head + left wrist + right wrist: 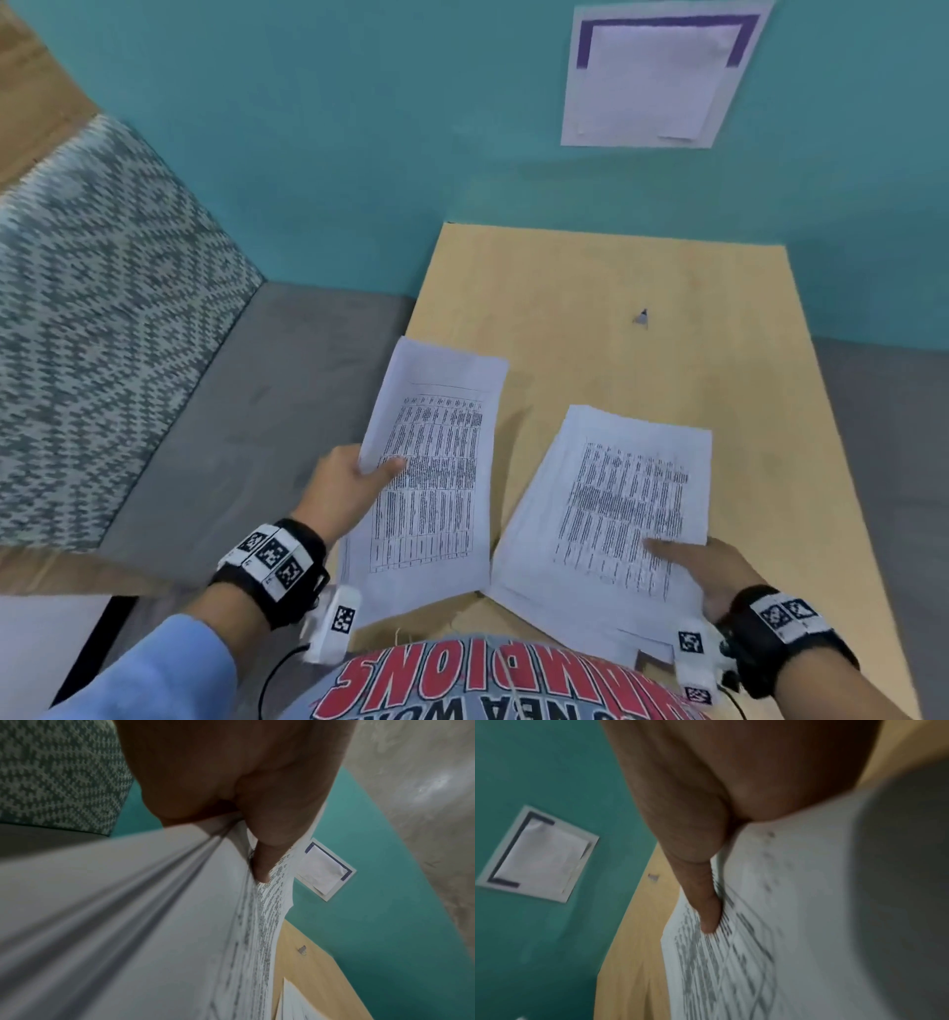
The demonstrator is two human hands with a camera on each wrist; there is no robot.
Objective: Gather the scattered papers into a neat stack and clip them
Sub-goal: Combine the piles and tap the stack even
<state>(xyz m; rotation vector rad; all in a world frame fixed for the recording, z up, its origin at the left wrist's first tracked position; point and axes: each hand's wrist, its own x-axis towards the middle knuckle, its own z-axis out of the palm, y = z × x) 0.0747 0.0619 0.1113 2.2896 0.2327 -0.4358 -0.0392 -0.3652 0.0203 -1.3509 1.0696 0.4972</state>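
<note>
My left hand point(354, 483) pinches a bundle of printed sheets point(431, 478) by its left edge, thumb on top, and holds it lifted over the table's left side. In the left wrist view the thumb point(264, 866) presses the sheets point(154, 923) against the fingers below. My right hand point(703, 565) grips a second bundle of printed sheets point(611, 509) at its right near corner, thumb lying on the print. The right wrist view shows that thumb point(708, 912) on the papers point(795, 923). A small binder clip point(642, 318) sits alone on the wooden table point(565, 288), far of both bundles.
The table stands against a teal wall point(359, 128) with a framed paper sheet point(652, 77) stuck on it. A grey couch seat point(246, 421) and a patterned cushion point(87, 308) lie to the left. More loose sheets point(642, 647) peek out under the right bundle near my body.
</note>
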